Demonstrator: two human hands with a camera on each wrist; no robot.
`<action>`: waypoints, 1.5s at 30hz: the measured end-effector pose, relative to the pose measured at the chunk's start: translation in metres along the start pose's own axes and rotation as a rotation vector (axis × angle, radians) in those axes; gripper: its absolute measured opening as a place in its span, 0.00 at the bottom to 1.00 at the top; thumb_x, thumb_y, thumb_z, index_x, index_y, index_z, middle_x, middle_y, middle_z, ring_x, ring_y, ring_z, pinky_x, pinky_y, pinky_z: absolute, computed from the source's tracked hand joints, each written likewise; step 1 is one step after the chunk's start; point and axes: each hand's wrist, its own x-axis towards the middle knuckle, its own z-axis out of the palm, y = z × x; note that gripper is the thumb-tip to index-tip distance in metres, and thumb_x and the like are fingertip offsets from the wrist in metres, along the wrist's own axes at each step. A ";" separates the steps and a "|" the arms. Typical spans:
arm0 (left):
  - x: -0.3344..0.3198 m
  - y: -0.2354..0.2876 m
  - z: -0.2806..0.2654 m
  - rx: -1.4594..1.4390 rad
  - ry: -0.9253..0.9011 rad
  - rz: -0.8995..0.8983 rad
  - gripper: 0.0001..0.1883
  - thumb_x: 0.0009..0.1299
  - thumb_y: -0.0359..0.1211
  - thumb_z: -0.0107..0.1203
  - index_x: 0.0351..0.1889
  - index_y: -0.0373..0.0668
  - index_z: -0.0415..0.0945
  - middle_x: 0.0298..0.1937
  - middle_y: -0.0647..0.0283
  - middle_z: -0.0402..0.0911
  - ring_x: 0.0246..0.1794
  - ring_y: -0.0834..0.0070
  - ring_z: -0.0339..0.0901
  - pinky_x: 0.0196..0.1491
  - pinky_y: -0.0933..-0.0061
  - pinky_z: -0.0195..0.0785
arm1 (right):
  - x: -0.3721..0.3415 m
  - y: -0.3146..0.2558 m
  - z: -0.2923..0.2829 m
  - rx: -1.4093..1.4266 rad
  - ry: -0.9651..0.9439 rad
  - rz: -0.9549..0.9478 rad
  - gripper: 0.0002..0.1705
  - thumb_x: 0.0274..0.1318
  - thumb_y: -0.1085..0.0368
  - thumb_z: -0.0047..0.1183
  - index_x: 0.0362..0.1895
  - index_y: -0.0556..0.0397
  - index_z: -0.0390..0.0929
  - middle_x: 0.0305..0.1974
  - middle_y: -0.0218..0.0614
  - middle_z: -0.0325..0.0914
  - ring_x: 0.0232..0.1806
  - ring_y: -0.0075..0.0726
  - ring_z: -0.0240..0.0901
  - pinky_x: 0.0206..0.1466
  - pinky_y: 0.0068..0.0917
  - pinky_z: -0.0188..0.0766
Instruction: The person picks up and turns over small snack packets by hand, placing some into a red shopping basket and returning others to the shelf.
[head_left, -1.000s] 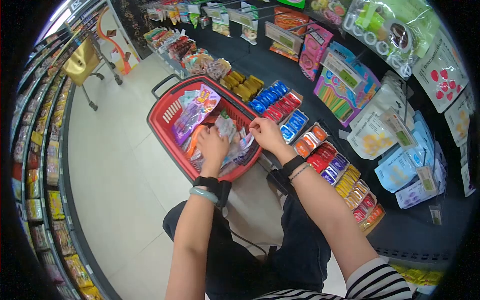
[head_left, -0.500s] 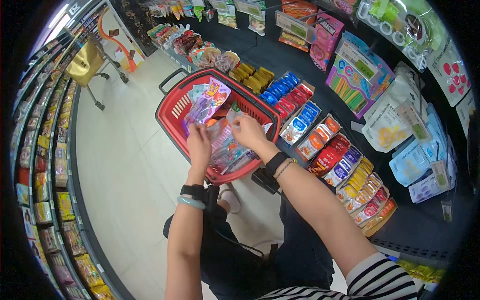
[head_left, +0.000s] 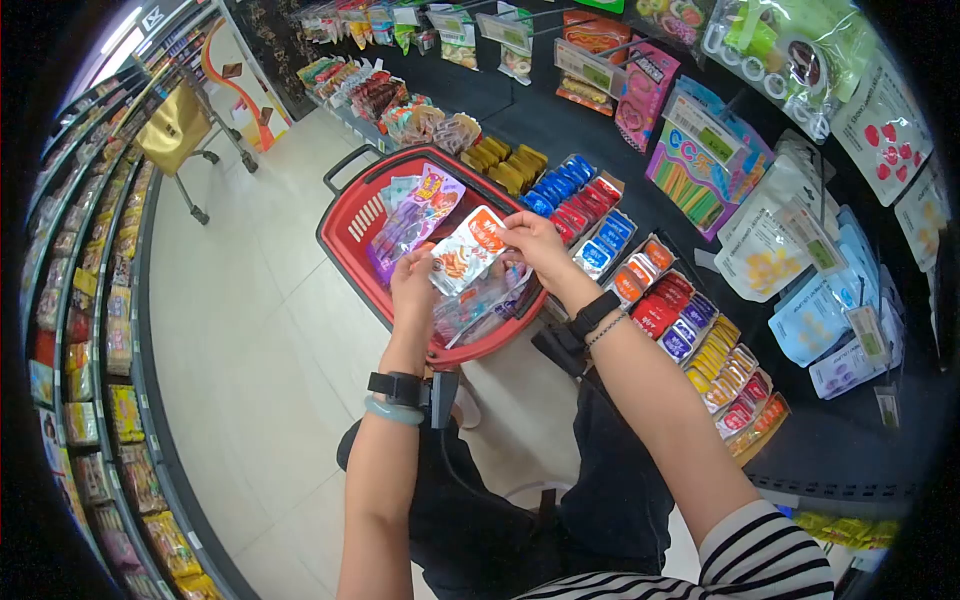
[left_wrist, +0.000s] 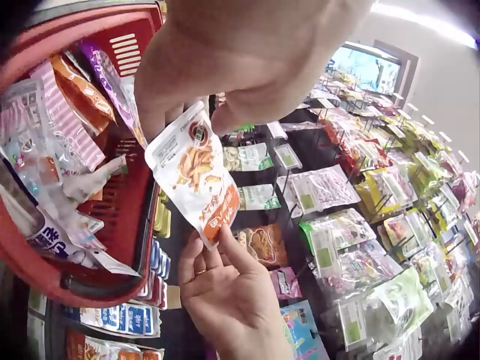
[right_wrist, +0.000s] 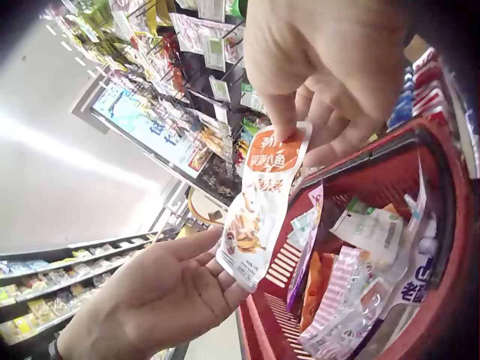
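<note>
A white pouch with an orange label (head_left: 468, 250) is stretched between both hands above the red basket (head_left: 345, 255). My left hand (head_left: 412, 290) pinches its lower left end; in the right wrist view the left fingers lie behind that end. My right hand (head_left: 543, 252) pinches the orange end between thumb and fingers, also visible in the left wrist view, where the pouch (left_wrist: 196, 169) shows a picture of food. Inside the basket a purple packet (head_left: 415, 220) leans on the far left side, with several clear and pink-striped packets (right_wrist: 341, 289) beside it.
Boxes of small blue, red and orange packets (head_left: 635, 275) line the shelf right of the basket. Hanging bags (head_left: 770, 240) fill the rack at the right. A trolley with a gold bag (head_left: 172, 130) stands at the far left, near curved shelves (head_left: 125, 330).
The left hand has left the basket's contents, and the white pouch is now up between both hands with its printed face showing. The right hand has shifted slightly right.
</note>
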 end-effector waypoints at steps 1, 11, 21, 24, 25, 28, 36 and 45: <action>-0.002 -0.003 0.005 -0.002 -0.006 -0.002 0.10 0.66 0.29 0.47 0.44 0.36 0.65 0.33 0.64 0.73 0.31 0.80 0.73 0.28 0.81 0.66 | -0.001 -0.002 -0.005 -0.002 0.006 -0.002 0.09 0.52 0.67 0.52 0.37 0.54 0.69 0.33 0.32 0.75 0.34 0.23 0.72 0.33 0.19 0.71; -0.009 -0.076 0.083 0.477 -0.191 0.154 0.14 0.57 0.25 0.56 0.41 0.35 0.69 0.32 0.60 0.76 0.31 0.76 0.75 0.33 0.75 0.68 | -0.020 -0.015 -0.113 -0.339 0.012 -0.192 0.15 0.48 0.67 0.57 0.40 0.58 0.71 0.31 0.33 0.78 0.30 0.21 0.73 0.31 0.18 0.68; -0.004 -0.228 0.139 0.609 -0.510 -0.270 0.26 0.62 0.23 0.46 0.59 0.36 0.53 0.44 0.56 0.71 0.36 0.70 0.74 0.39 0.70 0.69 | -0.068 0.009 -0.233 -0.673 0.450 0.067 0.13 0.37 0.66 0.59 0.31 0.56 0.76 0.28 0.40 0.78 0.30 0.35 0.76 0.36 0.29 0.70; -0.014 -0.207 0.143 0.510 -0.524 -0.443 0.21 0.64 0.24 0.43 0.56 0.34 0.56 0.40 0.56 0.74 0.34 0.72 0.75 0.32 0.73 0.70 | -0.059 0.025 -0.240 -0.833 0.440 0.079 0.12 0.36 0.65 0.60 0.29 0.54 0.76 0.28 0.40 0.78 0.32 0.36 0.75 0.37 0.30 0.69; -0.016 -0.198 0.144 0.513 -0.512 -0.452 0.21 0.64 0.24 0.43 0.56 0.33 0.56 0.39 0.56 0.74 0.33 0.72 0.76 0.30 0.74 0.69 | -0.055 0.027 -0.235 -0.857 0.408 0.054 0.12 0.35 0.64 0.61 0.27 0.54 0.76 0.28 0.40 0.77 0.33 0.37 0.75 0.37 0.30 0.68; -0.026 -0.189 0.146 0.460 -0.457 -0.527 0.16 0.64 0.24 0.43 0.51 0.33 0.64 0.35 0.57 0.76 0.31 0.73 0.75 0.27 0.76 0.68 | -0.047 0.027 -0.218 -1.088 0.367 -0.015 0.09 0.37 0.69 0.59 0.26 0.54 0.71 0.24 0.35 0.76 0.26 0.28 0.73 0.29 0.26 0.69; -0.022 -0.215 0.146 0.466 -0.568 -0.620 0.11 0.64 0.26 0.41 0.43 0.39 0.70 0.32 0.65 0.77 0.29 0.76 0.76 0.29 0.77 0.66 | -0.036 0.032 -0.195 -1.370 0.400 0.146 0.07 0.39 0.63 0.52 0.24 0.50 0.79 0.31 0.45 0.77 0.35 0.47 0.74 0.38 0.39 0.70; -0.016 -0.216 0.145 0.641 -0.634 -0.458 0.09 0.64 0.28 0.44 0.39 0.39 0.72 0.34 0.64 0.79 0.31 0.75 0.77 0.31 0.74 0.66 | -0.027 0.026 -0.193 -1.243 0.396 0.074 0.09 0.41 0.63 0.52 0.28 0.52 0.79 0.27 0.40 0.78 0.32 0.41 0.75 0.35 0.33 0.70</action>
